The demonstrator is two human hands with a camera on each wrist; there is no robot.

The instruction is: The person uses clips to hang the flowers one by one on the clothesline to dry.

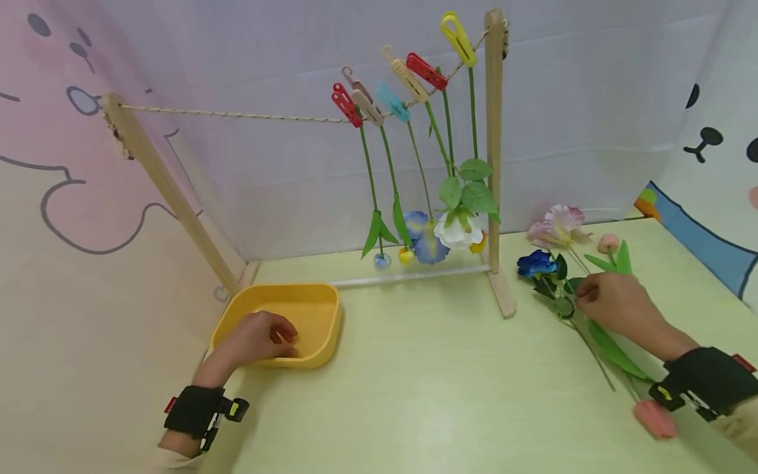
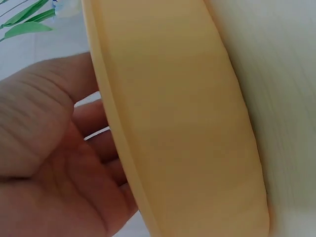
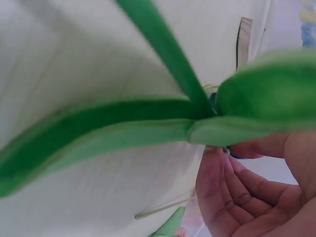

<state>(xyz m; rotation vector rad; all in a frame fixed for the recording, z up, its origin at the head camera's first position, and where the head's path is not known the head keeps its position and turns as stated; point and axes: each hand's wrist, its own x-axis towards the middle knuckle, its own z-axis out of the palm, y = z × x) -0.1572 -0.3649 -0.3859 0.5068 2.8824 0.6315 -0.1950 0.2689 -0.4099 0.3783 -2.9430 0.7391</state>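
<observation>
In the head view, the right hand [image 1: 612, 304] is laid on a blue rose [image 1: 535, 263] at right of centre, its stem [image 1: 592, 359] running toward lower right; whether it is pinched cannot be told. The left hand [image 1: 260, 337], fingers loosely curled, is rested in the yellow tray [image 1: 320, 309] at lower left. In the right wrist view, green leaves [image 3: 148, 123] are seen above the relaxed fingers [image 3: 232, 192].

Six pegs [image 1: 407, 78] clipped on one rope [image 1: 237, 114]: two red, two beige, one blue, one yellow. Six flowers [image 1: 430, 238] hung head-down beneath them. Two wooden posts [image 1: 494, 151]. One yellow bowl [image 1: 314, 309], under the left hand [image 1: 258, 337]. Four loose flowers on the bench [image 1: 426, 388] around the right hand [image 1: 616, 301]: one blue [image 1: 535, 263], one pale pink [image 1: 559, 224], one pink bud [image 1: 608, 243] beyond it, another pink [image 1: 654, 418] near the wrist. Two hands.
</observation>
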